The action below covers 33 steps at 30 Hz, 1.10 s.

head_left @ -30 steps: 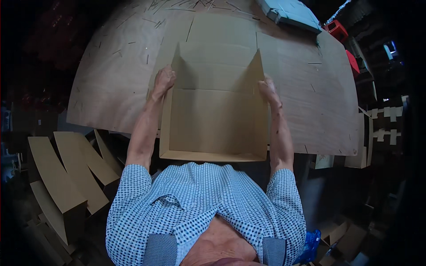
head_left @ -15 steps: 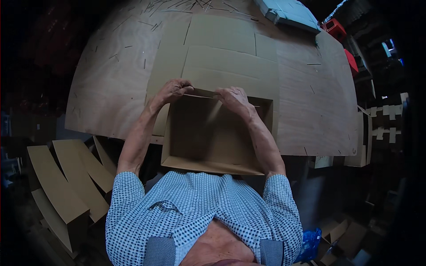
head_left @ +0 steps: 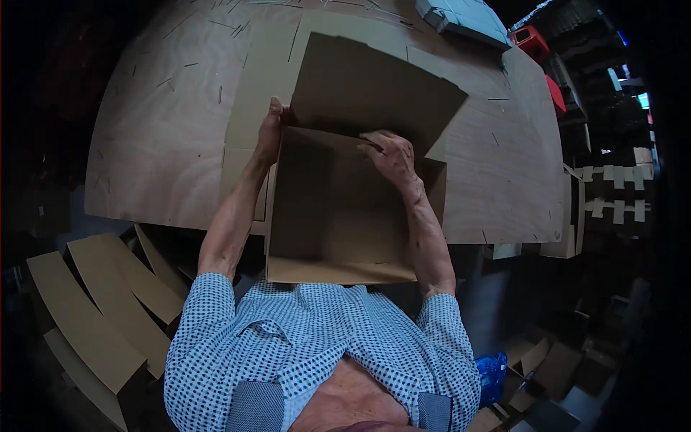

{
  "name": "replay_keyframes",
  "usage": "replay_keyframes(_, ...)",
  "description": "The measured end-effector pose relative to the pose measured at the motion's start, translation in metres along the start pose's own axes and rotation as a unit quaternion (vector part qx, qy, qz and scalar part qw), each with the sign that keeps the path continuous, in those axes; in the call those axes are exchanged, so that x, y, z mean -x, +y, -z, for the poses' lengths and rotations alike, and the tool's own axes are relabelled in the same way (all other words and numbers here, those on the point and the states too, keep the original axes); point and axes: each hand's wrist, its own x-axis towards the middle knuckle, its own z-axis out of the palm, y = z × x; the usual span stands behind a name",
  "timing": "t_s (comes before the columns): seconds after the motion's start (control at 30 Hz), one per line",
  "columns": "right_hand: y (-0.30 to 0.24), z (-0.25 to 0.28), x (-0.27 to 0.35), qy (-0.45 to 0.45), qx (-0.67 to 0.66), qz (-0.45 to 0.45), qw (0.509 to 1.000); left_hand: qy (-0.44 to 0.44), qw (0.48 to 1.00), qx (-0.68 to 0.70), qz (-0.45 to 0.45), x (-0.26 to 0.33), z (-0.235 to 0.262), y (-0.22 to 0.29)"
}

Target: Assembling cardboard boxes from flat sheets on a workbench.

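Note:
A brown cardboard box (head_left: 338, 272) tilts over the near edge of the table, its open inside facing up toward me. From its far side a wide lid flap (head_left: 374, 83) stands raised over the table. My left hand (head_left: 270, 133) grips the box's far left corner, thumb up, with its other fingers mostly hidden behind the cardboard. At the far rim, right of the middle, my right hand (head_left: 392, 155) has bent fingers and thumb closed around the edge where the flap meets the box.
Flat cardboard sheets (head_left: 245, 137) lie on the wooden table (head_left: 158, 158), among scattered thin dark strips. A pale blue-grey block-like thing (head_left: 468, 21) is at the far right, near red containers (head_left: 529, 43). Cardboard pieces (head_left: 86, 317) stand at my left; a blue bag (head_left: 491, 374) lies low right.
The lid flap has come up from the box's far side. My left hand has moved slightly left and nearer to the corner; my right hand has shifted a little right along the rim.

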Motion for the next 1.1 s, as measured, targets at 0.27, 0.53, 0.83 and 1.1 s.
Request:
replay_keyframes(0.27,0.020,0.061,0.050,0.547,-0.063,-0.242,0.799,0.024,0.990,0.139,0.013,-0.011,-0.010,0.008)
replay_keyframes(0.53,0.127,0.122,0.133,-0.149,0.378,-0.218,0.888,-0.112,0.986,0.074,0.103,-0.007,-0.010,0.019)
replay_keyframes(0.83,0.063,0.142,0.028,-0.352,-0.169,-0.336,0.857,-0.275,0.939,-0.047,0.201,-0.029,0.041,0.005)
replay_keyframes(1.1,0.062,0.129,0.031,-0.352,-0.164,-0.296,0.873,-0.341,0.896,-0.135,0.249,-0.017,0.007,0.056)
